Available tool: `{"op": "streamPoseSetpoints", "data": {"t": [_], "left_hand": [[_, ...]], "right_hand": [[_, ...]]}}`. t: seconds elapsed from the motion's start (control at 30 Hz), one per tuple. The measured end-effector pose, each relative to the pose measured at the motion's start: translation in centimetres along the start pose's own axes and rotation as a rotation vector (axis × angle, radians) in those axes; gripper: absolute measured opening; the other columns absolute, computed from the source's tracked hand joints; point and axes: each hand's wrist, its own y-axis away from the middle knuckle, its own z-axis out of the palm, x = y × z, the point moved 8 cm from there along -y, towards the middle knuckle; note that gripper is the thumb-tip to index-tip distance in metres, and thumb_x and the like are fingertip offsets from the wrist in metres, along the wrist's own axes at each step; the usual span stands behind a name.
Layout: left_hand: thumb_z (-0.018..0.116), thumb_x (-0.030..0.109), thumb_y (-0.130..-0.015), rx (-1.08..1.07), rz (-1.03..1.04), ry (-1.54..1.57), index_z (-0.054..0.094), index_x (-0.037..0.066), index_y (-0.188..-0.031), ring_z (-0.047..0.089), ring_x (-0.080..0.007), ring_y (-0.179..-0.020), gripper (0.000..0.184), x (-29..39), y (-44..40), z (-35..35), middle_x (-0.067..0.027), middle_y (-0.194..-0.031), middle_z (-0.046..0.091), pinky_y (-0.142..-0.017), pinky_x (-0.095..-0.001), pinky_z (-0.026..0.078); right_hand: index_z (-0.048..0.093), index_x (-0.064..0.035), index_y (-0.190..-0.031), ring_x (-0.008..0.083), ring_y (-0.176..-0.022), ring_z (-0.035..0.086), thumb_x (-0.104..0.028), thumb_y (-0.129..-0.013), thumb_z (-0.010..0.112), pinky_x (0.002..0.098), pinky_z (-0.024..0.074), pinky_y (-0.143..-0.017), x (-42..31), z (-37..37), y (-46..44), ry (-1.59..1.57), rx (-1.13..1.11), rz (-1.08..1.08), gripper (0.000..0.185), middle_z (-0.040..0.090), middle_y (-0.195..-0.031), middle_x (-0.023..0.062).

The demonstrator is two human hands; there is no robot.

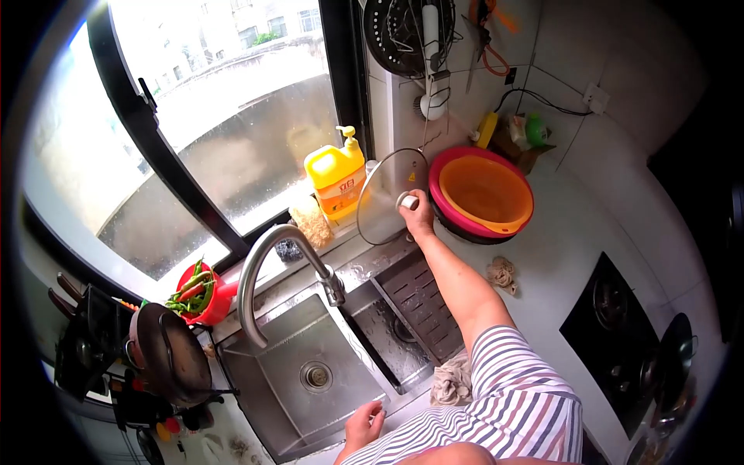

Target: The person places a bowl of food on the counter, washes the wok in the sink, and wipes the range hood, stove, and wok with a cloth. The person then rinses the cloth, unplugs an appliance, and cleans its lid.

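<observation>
My right hand [419, 217] is stretched out over the back edge of the sink, its fingers closed on the knob of a round glass lid [380, 203]. The lid is tilted up on its edge, between the yellow soap bottle [339, 182] and the stacked basins. Near the front rim of the steel sink [271, 364] is my left hand [363, 425], with its fingers loosely curled, a little apart, and nothing seen in them. A curved faucet [256, 271] arches over the large bowl; no water is seen running from it.
Orange and pink basins [517, 167] are stacked at the back right. Cloths lie on the counter [501, 274] and the sink's front edge [451, 381]. A red container of peppers [209, 310] and a dark pan [167, 353] are at left, a black stove [612, 325] at right.
</observation>
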Motion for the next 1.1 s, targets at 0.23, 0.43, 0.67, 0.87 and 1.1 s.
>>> {"op": "streamPoseSetpoints", "data": {"t": [0.23,0.43,0.67,0.87,1.1], "left_hand": [[0.065,0.013,-0.076,0.02,-0.085,0.022,0.06,0.004,-0.099,0.063,-0.0202,-0.071,0.025,-3.1,0.3,-0.3,-0.0121,-0.083,0.063,-0.064,-0.0296,0.052],[0.064,0.016,-0.077,-0.021,-0.077,-0.032,0.061,0.005,-0.099,0.063,-0.02,-0.07,0.025,-3.0,0.0,0.0,-0.011,-0.084,0.064,-0.065,-0.0289,0.052],[0.063,0.019,-0.078,-0.086,-0.105,-0.085,0.061,0.006,-0.1,0.063,-0.0199,-0.07,0.025,-2.1,0.0,-0.1,-0.0099,-0.086,0.064,-0.065,-0.0294,0.051],[0.063,0.021,-0.078,-0.081,-0.075,-0.12,0.06,0.006,-0.101,0.064,-0.0221,-0.069,0.026,-2.1,0.3,-0.7,-0.0109,-0.087,0.064,-0.064,-0.0303,0.051],[0.064,0.019,-0.078,-0.067,-0.03,-0.072,0.06,0.006,-0.1,0.063,-0.0216,-0.07,0.026,-1.6,0.3,-0.2,-0.0114,-0.087,0.064,-0.064,-0.0309,0.051]], "right_hand": [[0.053,-0.008,-0.104,0.0309,-0.087,0.06,-0.014,-0.063,0.071,0.0365,0.0471,-0.076,1.3,-0.8,-3.2,0.123,0.046,0.04,0.045,0.062,-0.093,0.0157],[0.049,-0.0039,-0.11,0.0336,-0.09,0.059,-0.022,-0.063,0.074,0.0378,0.0461,-0.079,1.0,-0.7,-3.9,0.171,-0.047,0.097,0.056,0.061,-0.096,0.02],[0.042,0.0029,-0.116,0.0364,-0.102,0.053,-0.029,-0.061,0.075,0.0385,0.0428,-0.085,-0.1,0.0,-2.4,0.231,-0.163,0.136,0.071,0.055,-0.108,0.0245],[0.041,0.0024,-0.114,0.0375,-0.101,0.053,-0.029,-0.059,0.077,0.0391,0.043,-0.086,-0.5,-0.1,-1.5,0.273,-0.122,0.159,0.073,0.054,-0.106,0.0245],[0.038,0.0028,-0.12,0.037,-0.106,0.051,-0.025,-0.061,0.075,0.039,0.041,-0.09,-0.9,-1.4,-0.8,0.356,-0.184,0.149,0.075,0.051,-0.112,0.0266]]}}
